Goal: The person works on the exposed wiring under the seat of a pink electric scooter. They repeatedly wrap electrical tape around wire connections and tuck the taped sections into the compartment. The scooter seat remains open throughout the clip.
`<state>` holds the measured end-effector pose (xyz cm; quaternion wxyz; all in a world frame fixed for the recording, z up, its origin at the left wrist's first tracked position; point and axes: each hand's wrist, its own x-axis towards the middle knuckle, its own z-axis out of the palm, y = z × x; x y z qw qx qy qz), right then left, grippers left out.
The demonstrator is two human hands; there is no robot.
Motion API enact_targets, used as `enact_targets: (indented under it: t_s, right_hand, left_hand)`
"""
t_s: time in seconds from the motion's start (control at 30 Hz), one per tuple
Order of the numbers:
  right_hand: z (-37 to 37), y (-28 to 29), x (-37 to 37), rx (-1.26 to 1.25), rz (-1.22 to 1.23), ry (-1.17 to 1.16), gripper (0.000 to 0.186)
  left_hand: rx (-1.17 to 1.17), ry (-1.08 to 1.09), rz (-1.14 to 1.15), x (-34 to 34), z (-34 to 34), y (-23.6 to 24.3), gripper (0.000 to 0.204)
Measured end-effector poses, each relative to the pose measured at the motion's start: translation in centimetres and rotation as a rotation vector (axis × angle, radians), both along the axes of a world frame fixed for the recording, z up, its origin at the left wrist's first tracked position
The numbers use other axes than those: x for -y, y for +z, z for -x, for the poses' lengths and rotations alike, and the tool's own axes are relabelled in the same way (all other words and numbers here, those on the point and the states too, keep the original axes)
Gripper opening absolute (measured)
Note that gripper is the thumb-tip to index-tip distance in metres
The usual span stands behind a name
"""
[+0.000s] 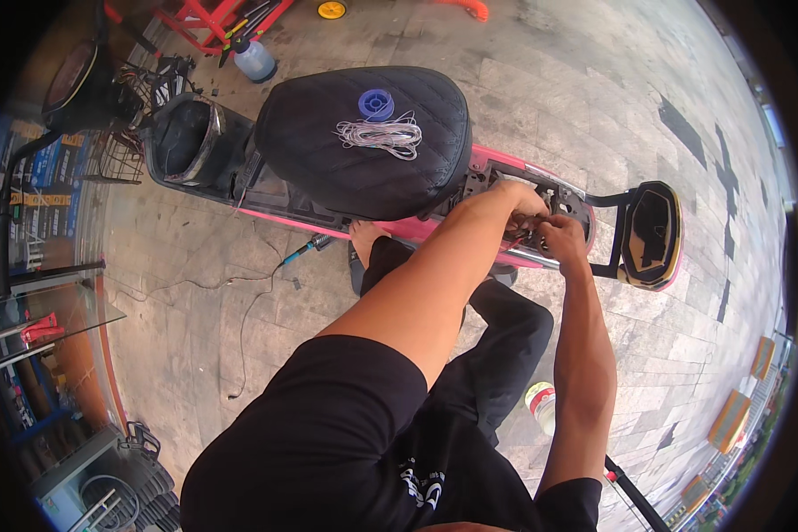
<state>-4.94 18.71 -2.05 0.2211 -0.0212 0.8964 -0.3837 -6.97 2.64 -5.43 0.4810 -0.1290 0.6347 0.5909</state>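
Both hands reach into the opened rear section of a pink scooter [569, 264], behind its black quilted seat [328, 168]. My left hand [525, 200] bends down into the cavity, its fingertips mostly hidden. Close beside it, my right hand [564, 238] has its fingers pinched together. Dark parts and a bit of reddish wire show around the fingers; what each hand grips is too small to make out. On the seat lie a blue spool [376, 105] and a coiled bundle of pale wire [379, 136].
A blue-handled soldering iron [303, 249] rests left of my foot, its cord trailing over the paving. The scooter's black-and-gold backrest [654, 235] juts out at right. A spray bottle [254, 60] stands beyond the seat. A round can [541, 406] sits by my right forearm.
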Motion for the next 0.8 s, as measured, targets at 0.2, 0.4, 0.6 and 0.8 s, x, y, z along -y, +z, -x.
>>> enact_targets:
  t_s: [0.2,0.4,0.6,0.8]
  right_hand:
    - [0.5,0.1,-0.1,-0.006,-0.039,0.081,0.022]
    - [0.3,1.2,1.1,-0.076,-0.374,0.135,0.027]
    - [-0.5,1.0,1.9,-0.206,-0.287,0.127,0.026]
    - [-0.5,0.7,1.9,-0.148,-0.209,0.087,0.028]
  left_hand:
    - [0.100,-0.010,-0.067,0.8,0.0,-0.3,0.020]
    - [-0.056,0.060,0.113,-0.5,0.0,-0.3,0.013]
    - [-0.019,0.212,0.053,-0.8,-0.4,-0.2,0.023]
    - [0.163,0.124,-0.170,0.4,-0.4,-0.7,0.028]
